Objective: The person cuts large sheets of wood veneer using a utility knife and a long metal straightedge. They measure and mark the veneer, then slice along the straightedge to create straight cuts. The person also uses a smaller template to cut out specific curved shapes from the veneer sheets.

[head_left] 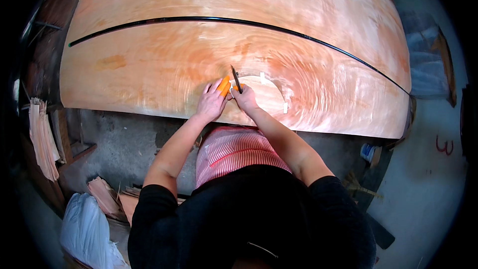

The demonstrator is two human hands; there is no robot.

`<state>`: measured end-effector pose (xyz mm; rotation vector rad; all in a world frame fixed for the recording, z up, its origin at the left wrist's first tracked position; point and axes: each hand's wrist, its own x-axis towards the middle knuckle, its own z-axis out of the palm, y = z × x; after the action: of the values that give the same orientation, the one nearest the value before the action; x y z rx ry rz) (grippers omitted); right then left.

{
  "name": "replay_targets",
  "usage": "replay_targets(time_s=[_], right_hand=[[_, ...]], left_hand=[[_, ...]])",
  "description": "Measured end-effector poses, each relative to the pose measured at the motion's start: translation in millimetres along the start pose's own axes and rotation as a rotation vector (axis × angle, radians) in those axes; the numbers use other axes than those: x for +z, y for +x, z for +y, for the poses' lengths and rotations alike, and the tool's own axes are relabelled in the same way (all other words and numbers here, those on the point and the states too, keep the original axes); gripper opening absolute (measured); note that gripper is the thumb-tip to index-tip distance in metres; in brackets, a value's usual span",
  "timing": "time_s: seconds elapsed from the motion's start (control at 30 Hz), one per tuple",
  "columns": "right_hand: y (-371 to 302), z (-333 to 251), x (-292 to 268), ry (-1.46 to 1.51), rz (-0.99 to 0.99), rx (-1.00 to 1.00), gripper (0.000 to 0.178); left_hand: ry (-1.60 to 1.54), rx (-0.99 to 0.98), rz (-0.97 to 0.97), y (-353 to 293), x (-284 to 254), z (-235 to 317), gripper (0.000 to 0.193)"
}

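A large sheet of wood veneer (164, 74) with swirling grain lies before me. On it, at the near edge, sits a paler rounded veneer patch (266, 97), with small white tape pieces (262, 77) along its outline. My left hand (213, 100) rests flat beside the patch, fingers stretched out, orange covers (225, 86) on some of them. Close against it, my right hand (245, 98) grips a slim dark pointed tool (236, 78), perhaps a knife, its tip directed away from me. Whether that tip touches the wood I cannot tell.
A long thin black strip (214, 19) lies across the sheet beyond my hands. Veneer offcuts (43, 137) stand at the left, above a white plastic bag (88, 231) at lower left. Clear plastic sheeting (425, 55) hangs at the right, and a white roll (368, 152) lies below the sheet.
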<state>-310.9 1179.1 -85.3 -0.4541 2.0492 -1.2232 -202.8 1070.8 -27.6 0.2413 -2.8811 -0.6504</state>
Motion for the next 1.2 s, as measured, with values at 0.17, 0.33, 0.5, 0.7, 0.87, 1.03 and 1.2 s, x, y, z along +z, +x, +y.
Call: replay_targets(time_s=[0.17, 0.33, 0.5, 0.7, 0.87, 1.03, 1.2], right_hand=[[-25.1, -49.4, -22.3, -0.133, -0.114, 0.185, 0.028], [-72.6, -7.2, -74.3, -0.153, -0.1, 0.201, 0.028], [-93.0, 52.9, -143.4, -0.255, 0.358, 0.067, 0.023], [-80.7, 24.5, -160.8, -0.477, 0.42, 0.231, 0.036], [-74.5, 23.0, -161.5, -0.609, 0.398, 0.225, 0.033], [-75.2, 20.3, -165.2, -0.708, 0.396, 0.214, 0.036], [-78.3, 2.3, -161.1, -0.721, 0.351, 0.204, 0.034]], left_hand=[[0.08, -0.037, -0.057, -1.2, -7.0, 4.3, 0.049], [0.062, 0.043, -0.192, 1.3, -25.7, 11.6, 0.054], [-0.021, 0.144, -0.251, -0.7, -31.2, 19.7, 0.052], [-0.156, 0.305, -0.25, 7.5, 11.0, 68.7, 0.057], [-0.044, 0.288, -0.254, 33.5, 45.1, 102.9, 0.066], [-0.046, 0.259, -0.259, 32.8, 49.8, 107.7, 0.067], [-0.06, 0.24, -0.246, 31.7, 49.9, 109.5, 0.068]])
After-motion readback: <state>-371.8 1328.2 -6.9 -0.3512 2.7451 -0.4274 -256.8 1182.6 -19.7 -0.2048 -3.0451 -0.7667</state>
